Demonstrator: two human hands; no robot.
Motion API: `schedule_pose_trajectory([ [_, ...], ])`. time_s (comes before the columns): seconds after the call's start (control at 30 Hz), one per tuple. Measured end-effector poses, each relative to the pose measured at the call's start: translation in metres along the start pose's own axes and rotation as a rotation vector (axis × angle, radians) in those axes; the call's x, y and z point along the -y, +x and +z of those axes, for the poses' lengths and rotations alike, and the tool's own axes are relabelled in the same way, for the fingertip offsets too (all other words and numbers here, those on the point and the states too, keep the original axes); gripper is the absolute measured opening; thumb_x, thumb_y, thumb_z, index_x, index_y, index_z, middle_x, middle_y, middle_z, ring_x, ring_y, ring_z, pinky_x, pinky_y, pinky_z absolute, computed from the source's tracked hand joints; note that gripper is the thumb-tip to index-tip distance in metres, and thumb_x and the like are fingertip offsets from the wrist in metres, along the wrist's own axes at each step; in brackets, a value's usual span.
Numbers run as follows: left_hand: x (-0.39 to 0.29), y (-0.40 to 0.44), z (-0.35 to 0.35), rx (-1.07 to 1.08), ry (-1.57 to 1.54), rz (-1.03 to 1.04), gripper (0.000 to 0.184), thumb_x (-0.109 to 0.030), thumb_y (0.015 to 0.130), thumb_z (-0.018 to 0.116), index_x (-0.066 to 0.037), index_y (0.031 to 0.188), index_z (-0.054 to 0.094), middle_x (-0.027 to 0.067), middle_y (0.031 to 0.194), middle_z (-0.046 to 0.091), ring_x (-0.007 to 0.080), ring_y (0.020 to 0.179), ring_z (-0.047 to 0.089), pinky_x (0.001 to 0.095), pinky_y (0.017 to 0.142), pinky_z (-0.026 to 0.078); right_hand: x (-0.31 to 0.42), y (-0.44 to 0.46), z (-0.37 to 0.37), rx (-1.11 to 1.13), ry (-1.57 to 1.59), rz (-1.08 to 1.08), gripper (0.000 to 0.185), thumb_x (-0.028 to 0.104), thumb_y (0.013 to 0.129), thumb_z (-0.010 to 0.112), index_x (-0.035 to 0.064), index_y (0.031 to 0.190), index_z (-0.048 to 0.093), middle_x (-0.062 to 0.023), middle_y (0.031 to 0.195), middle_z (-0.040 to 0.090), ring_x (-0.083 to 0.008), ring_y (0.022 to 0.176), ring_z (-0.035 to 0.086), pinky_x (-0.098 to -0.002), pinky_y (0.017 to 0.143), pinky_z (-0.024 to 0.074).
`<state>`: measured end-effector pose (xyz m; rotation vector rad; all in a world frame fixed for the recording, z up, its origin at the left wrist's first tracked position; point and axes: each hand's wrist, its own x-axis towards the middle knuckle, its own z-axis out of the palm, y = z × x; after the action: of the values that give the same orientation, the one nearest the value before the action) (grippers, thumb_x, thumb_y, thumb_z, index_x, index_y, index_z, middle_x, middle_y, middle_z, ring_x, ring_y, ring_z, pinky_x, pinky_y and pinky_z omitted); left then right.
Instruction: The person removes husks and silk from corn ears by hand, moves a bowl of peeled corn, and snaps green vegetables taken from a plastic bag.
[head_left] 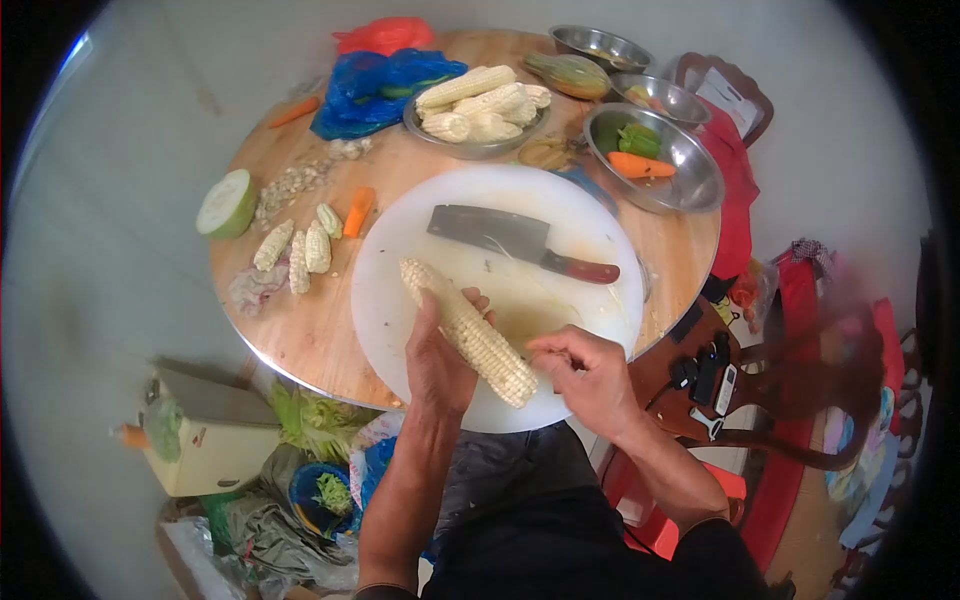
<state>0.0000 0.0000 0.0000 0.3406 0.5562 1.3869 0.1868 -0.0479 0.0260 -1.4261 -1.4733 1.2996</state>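
A peeled white corn cob (pixel 468 332) is tilted in my left hand (pixel 438 355), whose fingers are wrapped round it from the left and below. Close to the cob's lower right end, my right hand (pixel 592 378) has its fingers closed in a pinch; what is between them, if anything, is too small to make out. Both hands are above a round white cutting board (pixel 395 250). A cleaver (pixel 490 230) with a reddish-brown handle lies flat on the board beyond the cob. Thin pale strands are scattered near the cleaver.
Behind the board stands a metal bowl (pixel 480 148) heaped with corn cobs. A steel bowl (pixel 700 165) holds a carrot and green pepper. Short cob pieces (pixel 317 247), a carrot piece (pixel 359 212), garlic (pixel 290 187) and a cut green gourd (pixel 227 204) lie left on the wooden table (pixel 320 340).
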Motion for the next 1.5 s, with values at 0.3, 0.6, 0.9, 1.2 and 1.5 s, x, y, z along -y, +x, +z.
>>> schedule_pose_trajectory([
  [0.3, -0.002, -0.005, 0.007, -0.092, 0.090, 0.091, 0.044, -0.040, 0.102, 0.058, -0.011, 0.134, 0.045, 0.0089, 0.105, 0.058, 0.0212, 0.096, 0.058, 0.0393, 0.086, 0.052, 0.005, 0.010, 0.044, -0.360, -0.510, -0.812, 0.023, 0.010, 0.078, 0.079, 0.0083, 0.100, 0.073, -0.0083, 0.085, 0.061, -0.0228, 0.073, 0.066, -0.0356, 0.061, 0.0553],
  [0.6, -0.018, -0.007, 0.003, -0.040, -0.120, 0.205, 0.051, -0.044, 0.106, 0.044, -0.002, 0.134, 0.044, 0.0122, 0.098, 0.058, 0.0256, 0.094, 0.056, 0.0401, 0.088, 0.050, -0.034, -0.002, -0.016, -0.304, -0.241, -0.322, 0.010, 0.008, 0.090, 0.070, 0.0005, 0.096, 0.068, -0.0093, 0.086, 0.066, -0.0236, 0.072, 0.066, -0.0374, 0.060, 0.0542],
  [0.9, -0.006, -0.010, 0.005, 0.002, -0.022, 0.243, 0.056, -0.045, 0.106, 0.042, -0.001, 0.140, 0.042, 0.0105, 0.101, 0.058, 0.0242, 0.096, 0.055, 0.0399, 0.088, 0.048, 0.009, -0.012, 0.005, -0.031, -0.680, -0.452, 0.028, 0.027, 0.093, 0.070, 0.0019, 0.096, 0.060, -0.0164, 0.087, 0.064, -0.0376, 0.071, 0.067, -0.0451, 0.062, 0.0532],
  [1.2, -0.014, -0.007, -0.006, 0.016, -0.157, 0.189, 0.054, -0.047, 0.105, 0.042, -0.002, 0.133, 0.049, 0.0141, 0.116, 0.059, 0.0265, 0.101, 0.055, 0.0425, 0.090, 0.046, -0.001, 0.001, -0.014, -0.022, -0.451, -0.506, 0.012, 0.008, 0.095, 0.063, 0.0001, 0.091, 0.055, -0.0126, 0.074, 0.059, -0.0239, 0.060, 0.058, -0.0337, 0.058, 0.0485],
  [1.5, 0.003, -0.017, 0.010, 0.234, -0.121, -0.049, 0.062, -0.050, 0.106, 0.033, -0.001, 0.142, 0.045, 0.0169, 0.138, 0.053, 0.0314, 0.133, 0.048, 0.0461, 0.116, 0.035, 0.037, 0.042, 0.022, -0.014, -0.408, -0.341, 0.036, 0.036, 0.097, 0.062, 0.0013, 0.095, 0.053, -0.0213, 0.074, 0.064, -0.0412, 0.071, 0.065, -0.0474, 0.066, 0.0495],
])
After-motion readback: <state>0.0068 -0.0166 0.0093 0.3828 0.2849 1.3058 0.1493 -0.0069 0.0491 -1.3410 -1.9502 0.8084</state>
